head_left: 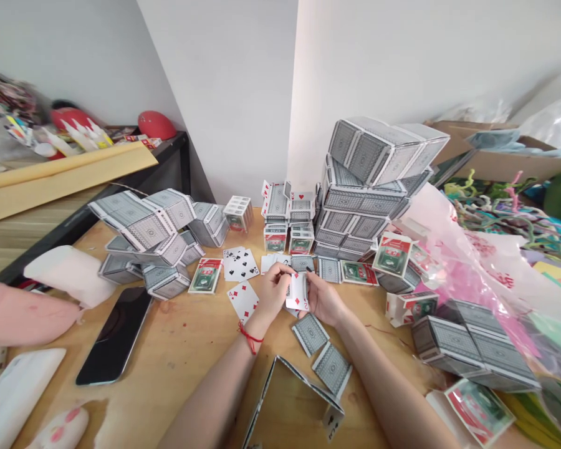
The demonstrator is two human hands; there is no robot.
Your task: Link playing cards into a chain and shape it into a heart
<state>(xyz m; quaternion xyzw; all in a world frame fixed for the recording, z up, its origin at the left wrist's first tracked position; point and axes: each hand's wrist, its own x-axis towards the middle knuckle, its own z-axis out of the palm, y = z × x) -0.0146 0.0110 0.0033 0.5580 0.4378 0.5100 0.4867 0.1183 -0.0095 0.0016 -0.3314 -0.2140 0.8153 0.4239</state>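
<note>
Both my hands meet over the middle of the wooden table on a playing card (298, 292), a two of diamonds with its face up. My left hand (278, 288) pinches its left side, and my right hand (325, 298) grips its right edge. Part of another card's patterned back shows beside it under the left fingers. Below my hands, grey-backed cards (310, 335) lie on the table. Nearer me stands an open frame of joined cards (303, 383). Face-up cards (241, 265), spades and diamonds, lie left of my left hand.
Stacked blocks made of cards (355, 215) rise behind at right, with more at left (144, 237) and near right (472, 346). Card boxes (206, 275) lie around. A black phone (115, 337) rests at left. Plastic bags (490, 274) and a cardboard box (495, 165) crowd the right side.
</note>
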